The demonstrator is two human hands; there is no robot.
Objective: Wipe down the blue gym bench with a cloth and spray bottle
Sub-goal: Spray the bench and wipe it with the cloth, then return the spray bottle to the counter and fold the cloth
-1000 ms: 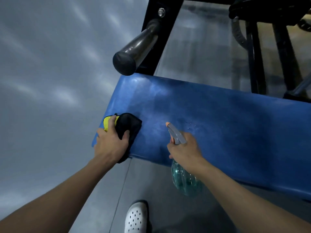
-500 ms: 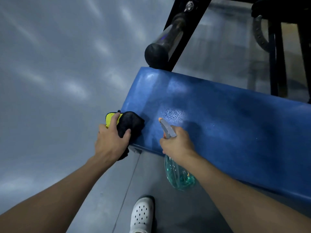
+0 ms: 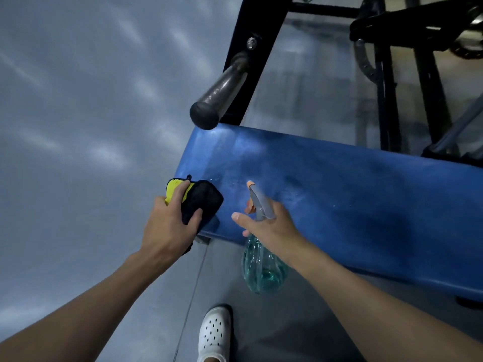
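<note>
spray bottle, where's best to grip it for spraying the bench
Grip the spray bottle by its narrow neck under the grey spray head, from the near side, as the right hand does: the orange nozzle points away at the bench, and the round body looks wide.

The gym bench (image 3: pixel 352 192) beyond the left hand (image 3: pixel 170 226) is solid blue, paler where light catches it and flecked with fine droplets just ahead of the right hand (image 3: pixel 271 226). The cloth (image 3: pixel 201 202) under the left hand is black with a bright yellow side. The spray bottle (image 3: pixel 264 270) in the right hand has a grey head, an orange nozzle tip and a clear teal body. Below the right hand, the shoe (image 3: pixel 214 330) is white, dotted with round holes, on a plain grey floor (image 3: pixel 78 126).
</note>
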